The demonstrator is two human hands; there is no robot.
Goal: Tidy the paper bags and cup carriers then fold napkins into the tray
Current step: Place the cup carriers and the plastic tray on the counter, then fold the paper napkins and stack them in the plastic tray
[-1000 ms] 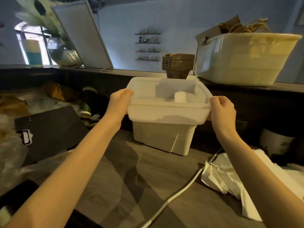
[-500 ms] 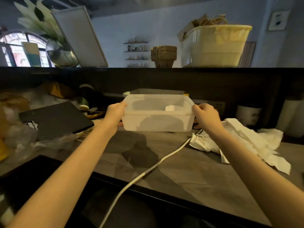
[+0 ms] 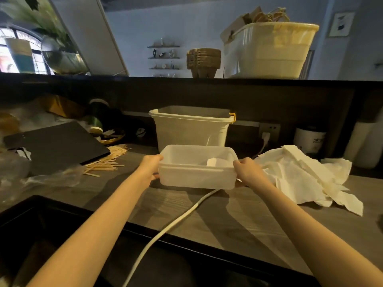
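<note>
Now lowered onto the counter (image 3: 238, 222), tray (image 3: 196, 177) between left hand (image 3: 150, 166) and right hand (image 3: 247, 171), each gripping an end wall; folded napkin (image 3: 213, 162) inside, loose napkins (image 3: 300, 177) just right.

A clear plastic tray (image 3: 196, 177) is sitting level on the counter at the centre, gripped at both short ends. A small folded white napkin (image 3: 215, 162) is lying inside it toward three o'clock. A loose heap of crumpled white napkins (image 3: 306, 175) is spreading over the counter at three o'clock of the tray. Brown cup carriers (image 3: 203, 61) are standing stacked on the ledge at twelve o'clock, and paper bags (image 3: 263, 14) are poking out of the tub beside them.
</note>
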